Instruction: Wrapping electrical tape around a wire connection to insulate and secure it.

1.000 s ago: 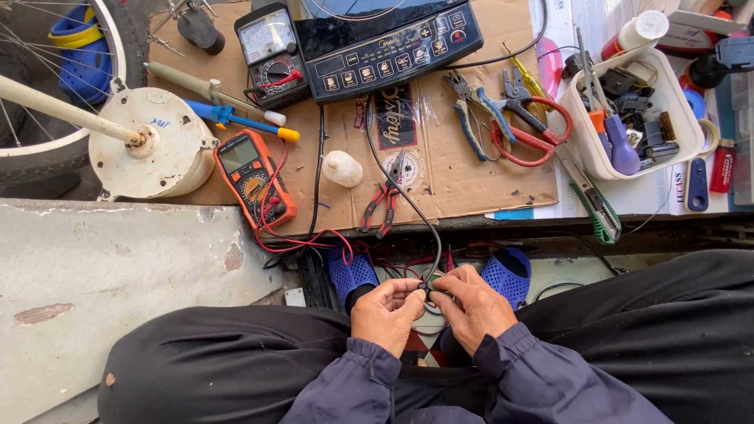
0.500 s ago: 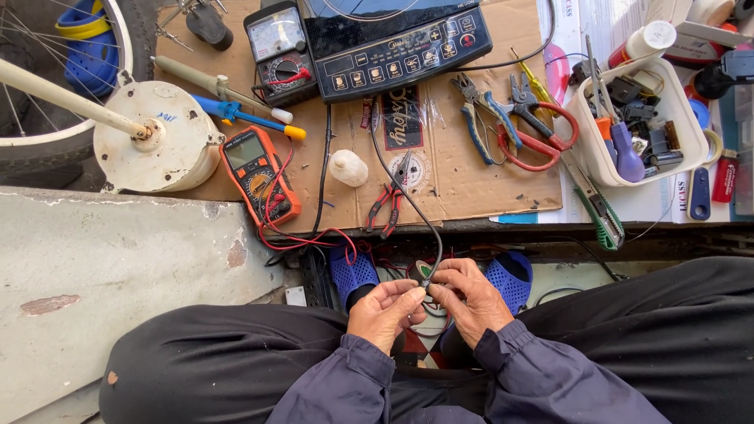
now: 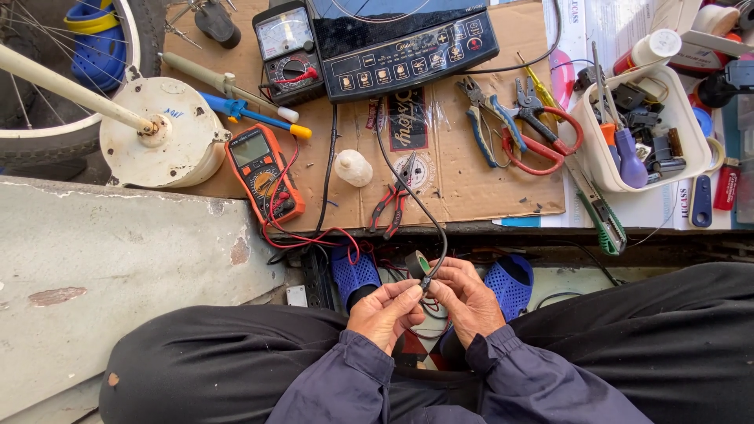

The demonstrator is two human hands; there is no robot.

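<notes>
My left hand (image 3: 386,312) and my right hand (image 3: 466,297) meet above my lap, fingertips pinching a black cable (image 3: 416,202) at one spot. The cable runs up over the cardboard to a black induction cooker (image 3: 400,43) at the top. A roll of black tape (image 3: 417,264) sits at the pinched spot, held against the cable by my right hand's fingers. My left thumb and forefinger grip the cable just below the roll. Both sleeves are dark blue.
On the cardboard sheet (image 3: 471,169) lie an orange multimeter (image 3: 265,173) with red leads, an analog meter (image 3: 287,49), small red pliers (image 3: 394,204), blue pliers (image 3: 485,118), red scissors (image 3: 542,135). A white tub of parts (image 3: 635,129) stands right; a white fan motor (image 3: 161,133) left. Blue sandals (image 3: 509,283) below.
The hands stay together on the cable; the tape roll has come up above my fingers. The view has shifted slightly.
</notes>
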